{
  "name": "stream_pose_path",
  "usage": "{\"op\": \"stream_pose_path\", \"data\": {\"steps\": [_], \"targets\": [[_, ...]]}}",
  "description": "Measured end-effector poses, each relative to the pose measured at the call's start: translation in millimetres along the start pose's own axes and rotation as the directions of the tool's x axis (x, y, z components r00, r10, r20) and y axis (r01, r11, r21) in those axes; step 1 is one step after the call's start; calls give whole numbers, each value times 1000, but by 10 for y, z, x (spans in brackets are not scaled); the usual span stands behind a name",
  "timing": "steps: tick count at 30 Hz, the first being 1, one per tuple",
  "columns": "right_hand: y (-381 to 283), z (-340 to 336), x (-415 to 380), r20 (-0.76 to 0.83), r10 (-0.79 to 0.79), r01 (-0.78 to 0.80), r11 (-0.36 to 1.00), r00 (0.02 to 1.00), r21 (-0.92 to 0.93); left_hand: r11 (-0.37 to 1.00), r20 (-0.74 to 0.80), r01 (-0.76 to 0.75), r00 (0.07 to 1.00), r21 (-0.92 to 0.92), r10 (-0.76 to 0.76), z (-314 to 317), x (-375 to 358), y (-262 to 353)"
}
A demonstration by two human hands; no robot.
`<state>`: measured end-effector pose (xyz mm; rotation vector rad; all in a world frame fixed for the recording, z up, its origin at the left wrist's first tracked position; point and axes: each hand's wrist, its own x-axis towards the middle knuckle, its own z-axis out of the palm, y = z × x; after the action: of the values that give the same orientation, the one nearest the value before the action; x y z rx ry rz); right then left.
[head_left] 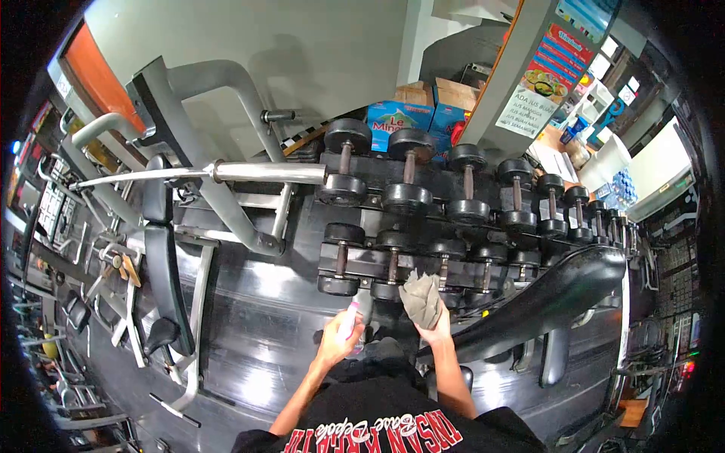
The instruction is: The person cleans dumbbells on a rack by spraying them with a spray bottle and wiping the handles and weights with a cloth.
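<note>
My left hand is closed around a spray bottle with a pink top; most of its body is hidden by the fingers. A crumpled grey cloth is gripped in my right hand, held up before the lower row of dumbbells. Just beyond both hands stands a two-tier rack with black round-headed dumbbells on the lower tier and more dumbbells on the upper one. Neither hand appears to touch the dumbbells, though the cloth overlaps one of them in view.
A padded black bench slants close by on my right. To the left, a long steel barbell lies across a rack frame above another bench. Blue cardboard boxes sit behind the dumbbells, beside a pillar with posters.
</note>
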<state>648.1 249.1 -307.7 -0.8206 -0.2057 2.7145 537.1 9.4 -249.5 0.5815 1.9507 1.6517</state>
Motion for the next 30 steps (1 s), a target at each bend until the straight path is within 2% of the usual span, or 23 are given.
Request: {"op": "stream_pose_path", "data": {"steps": [2, 4, 5, 6, 8, 9, 12, 13, 16, 17, 22, 24, 26, 28, 30], "targets": [[-32, -97, -114, 27, 7, -6, 999, 1000, -38, 1000, 8, -16, 1000, -3, 16, 129, 37, 27], [-36, -216, -220, -73, 24, -29, 997, 997, -73, 991, 78, 108, 992, -78, -102, 235, 72, 15], [-38, -257, -235, -75, 24, -29, 998, 997, -61, 999, 106, 35, 994, -32, -32, 267, 112, -69], [-41, -295, -234, -83, 22, -27, 998, 996, -52, 999, 115, 43, 993, -28, -39, 299, 151, -118], [-70, -363, -219, -114, 4, -6, 1000, 993, -24, 989, 72, -144, 987, 41, 141, 373, 240, -131], [-93, -382, -209, -92, -8, 6, 1000, 996, -22, 999, 65, 5, 998, -43, -2, 384, 266, -130], [-168, -440, -121, -110, -15, 8, 998, 994, -58, 994, 79, 97, 993, -58, -92, 370, 372, -87], [-194, -399, -94, -90, -15, 11, 999, 996, -53, 999, 75, 46, 996, -18, -44, 364, 429, -94], [-252, -340, 71, -109, -52, 51, 999, 993, -11, 996, 124, 65, 991, -57, -57, 334, 576, -132], [-248, -342, 160, -56, -75, 77, 997, 996, 21, 990, 152, 105, 984, -93, -90, 332, 644, -189], [-169, -291, 466, -231, -126, 151, 984, 965, 94, 993, 249, 104, 965, -64, -85, 343, 974, -374], [-65, -241, 590, -287, -133, 174, 977, 949, 125, 983, 213, 88, 976, -158, -53, 331, 1099, -409], [8, -159, 712, -219, -121, 144, 985, 968, 92, 974, 220, 110, 973, -200, -65, 308, 1300, -567], [28, -190, 892, -276, -105, 115, 993, 955, 19, 950, 220, 167, 969, -263, -110, 344, 1388, -736], [63, -288, 1159, -196, -210, 186, 973, 958, -136, 950, 217, 215, 962, -228, -166, 328, 1467, -896]]}}
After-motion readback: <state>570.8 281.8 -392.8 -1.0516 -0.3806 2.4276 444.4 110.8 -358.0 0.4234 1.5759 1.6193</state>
